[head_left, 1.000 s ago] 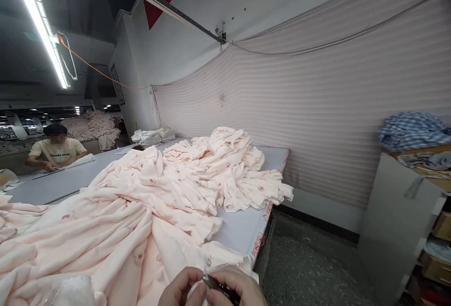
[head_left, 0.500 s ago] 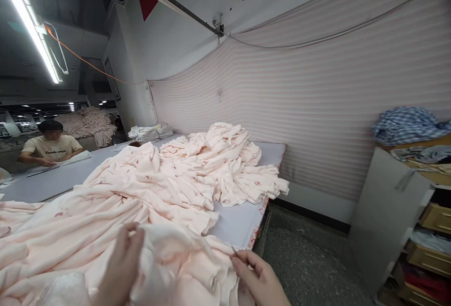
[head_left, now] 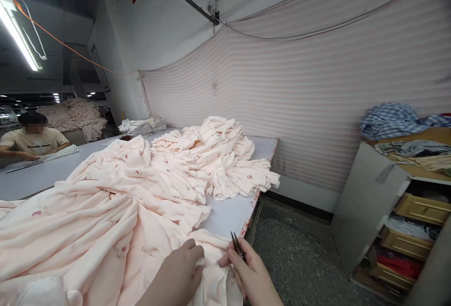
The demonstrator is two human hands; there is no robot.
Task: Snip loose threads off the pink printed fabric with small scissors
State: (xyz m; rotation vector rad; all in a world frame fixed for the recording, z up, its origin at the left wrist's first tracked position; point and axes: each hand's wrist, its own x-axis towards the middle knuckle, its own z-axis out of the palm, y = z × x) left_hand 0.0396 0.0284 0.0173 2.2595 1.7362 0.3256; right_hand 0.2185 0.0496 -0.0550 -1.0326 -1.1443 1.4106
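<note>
A large heap of pale pink, soft garment fabric (head_left: 105, 221) with small printed motifs covers the near part of the table. My left hand (head_left: 185, 268) is closed on a gathered edge of this fabric at the bottom middle, its fingertips curled inward. Beside it, my right hand (head_left: 252, 270) is closed round a small pair of dark thread snips (head_left: 237, 245), points upward and slightly apart. Its thumb and fingers also meet the fabric edge; whether they pinch it I cannot tell.
More pink fabric (head_left: 225, 151) is piled further back on the grey table (head_left: 221, 214). Folded white cloths (head_left: 141, 126) lie at the far edge. A co-worker (head_left: 35, 139) sits at left. A cabinet with drawers (head_left: 369, 212) stands right, across the dark floor (head_left: 292, 245).
My left hand has moved right along the fabric, close to my right hand. The raised white cloth portion has come down, and the snips show more clearly. The view has shifted slightly right.
</note>
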